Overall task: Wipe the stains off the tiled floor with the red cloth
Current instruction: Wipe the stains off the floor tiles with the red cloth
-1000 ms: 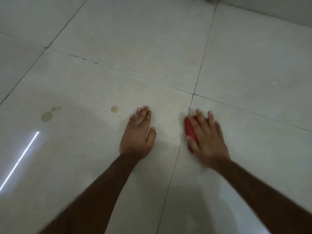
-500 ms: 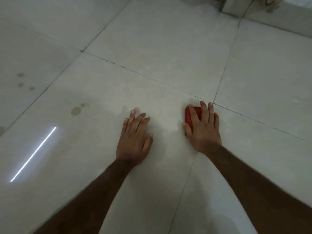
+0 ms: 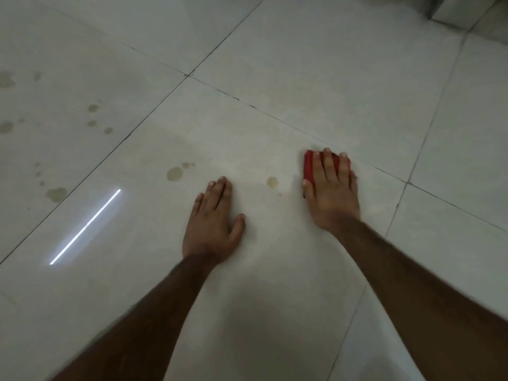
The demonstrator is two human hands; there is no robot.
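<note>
Both hands lie flat: right hand (image 3: 331,192) presses the red cloth (image 3: 309,166) beside a stain (image 3: 272,182); left hand (image 3: 213,221), empty, braces on the floor (image 3: 302,78).

One head-worn view — looking steeply down, close over the tiled floor (image 3: 302,64) ahead.

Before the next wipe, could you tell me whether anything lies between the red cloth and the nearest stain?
Nothing visible: bare tile separates the red cloth under the right hand from the stain.
</note>
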